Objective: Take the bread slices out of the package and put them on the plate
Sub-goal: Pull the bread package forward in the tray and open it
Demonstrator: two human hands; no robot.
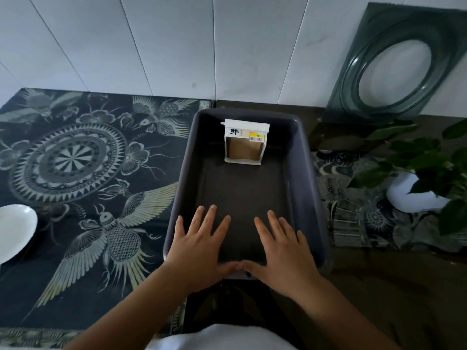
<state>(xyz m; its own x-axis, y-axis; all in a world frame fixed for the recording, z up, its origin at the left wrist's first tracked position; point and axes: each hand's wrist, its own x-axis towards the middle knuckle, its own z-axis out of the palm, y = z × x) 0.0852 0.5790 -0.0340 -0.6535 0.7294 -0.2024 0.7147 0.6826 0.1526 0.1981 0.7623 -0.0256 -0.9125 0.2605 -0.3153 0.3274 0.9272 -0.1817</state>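
A white bread package [244,144] with a brown window and a yellow price label stands at the far end of a dark grey bin [312,188]. My left hand [199,242] and my right hand [283,245] lie flat, palms down, fingers spread, over the bin's near end, thumbs almost touching. Neither hand holds anything. Both are well short of the package. A white plate [14,231] lies at the far left edge on the patterned cloth, partly cut off by the frame. No bread slices are visible outside the package.
A dark cloth [83,173] with bird and mandala patterns covers the table left of the bin. A green glass panel [394,66] leans on the tiled wall at back right. A leafy plant in a white pot [414,193] stands to the right.
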